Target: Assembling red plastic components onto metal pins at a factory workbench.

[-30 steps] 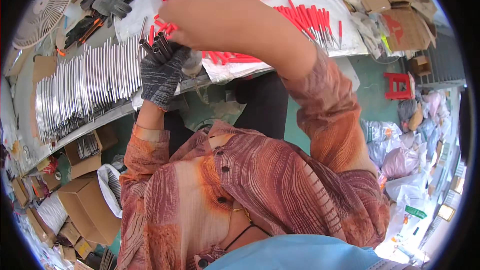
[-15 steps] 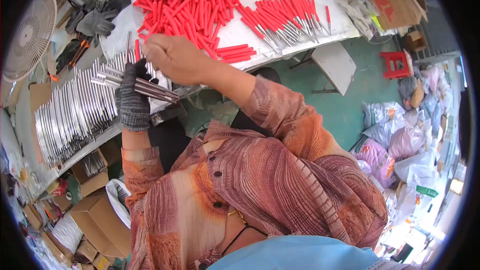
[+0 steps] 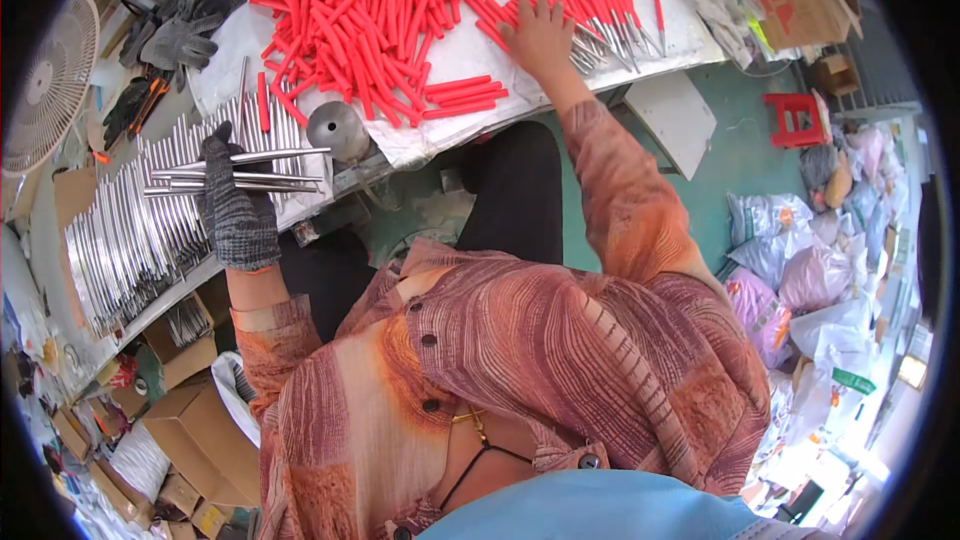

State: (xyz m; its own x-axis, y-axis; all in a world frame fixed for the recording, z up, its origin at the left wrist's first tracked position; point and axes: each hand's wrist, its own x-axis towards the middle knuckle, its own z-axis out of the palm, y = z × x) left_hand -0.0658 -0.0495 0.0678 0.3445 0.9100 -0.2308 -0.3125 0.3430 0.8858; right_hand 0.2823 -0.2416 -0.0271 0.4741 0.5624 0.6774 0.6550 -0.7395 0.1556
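Note:
My left hand (image 3: pixel 230 180), in a dark grey knit glove, is closed around several silver metal rods (image 3: pixel 285 155) that lie crosswise in its grip. My bare right hand (image 3: pixel 543 40) reaches over a row of rods with red sleeves (image 3: pixel 605 15) on the table, fingers spread and touching the near end of the row. Whether anything lies beneath its palm is hidden. Between the hands is a large heap of loose red tubes (image 3: pixel 375 30). A round grey metal piece with a centre hole (image 3: pixel 338 132) sits by the table edge, near the rod tips.
Many bare metal rods (image 3: pixel 135 230) lie in a row on the left. Gloves (image 3: pixel 180 45) and a fan (image 3: pixel 45 80) are beyond them. Cardboard boxes (image 3: pixel 205 440) stand below left. A red stool (image 3: pixel 792 120) and filled plastic bags (image 3: pixel 770 230) are on the right floor.
My right hand has moved away from beside the left hand, rightward to the row of red-sleeved rods. My left hand has shifted slightly left, still holding the metal rods. The round metal piece is now uncovered.

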